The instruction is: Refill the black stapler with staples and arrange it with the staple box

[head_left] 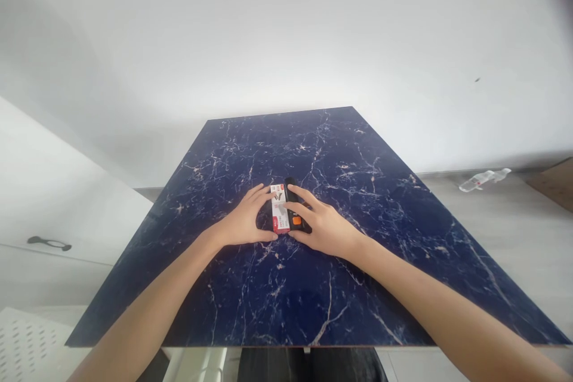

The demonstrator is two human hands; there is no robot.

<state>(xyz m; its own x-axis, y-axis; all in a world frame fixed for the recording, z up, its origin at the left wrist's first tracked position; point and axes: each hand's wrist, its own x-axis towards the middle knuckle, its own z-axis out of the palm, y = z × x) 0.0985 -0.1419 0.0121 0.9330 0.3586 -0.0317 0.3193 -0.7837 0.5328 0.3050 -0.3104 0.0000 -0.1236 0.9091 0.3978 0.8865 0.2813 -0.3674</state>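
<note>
A small white and red printed box lies near the middle of the table, side by side with a black object that looks like a stapler and bears an orange patch. My left hand curves around the box's left side, fingertips at its far end and thumb at its near corner. My right hand reaches across the black object from the right. Its fingers lie over that object with their tips on or beside the box, and they hide part of both.
The things rest on a dark blue marble-patterned table against a white wall. At left is a white cabinet door with a dark handle. A clear plastic bottle lies on the floor at right, near a brown cardboard piece.
</note>
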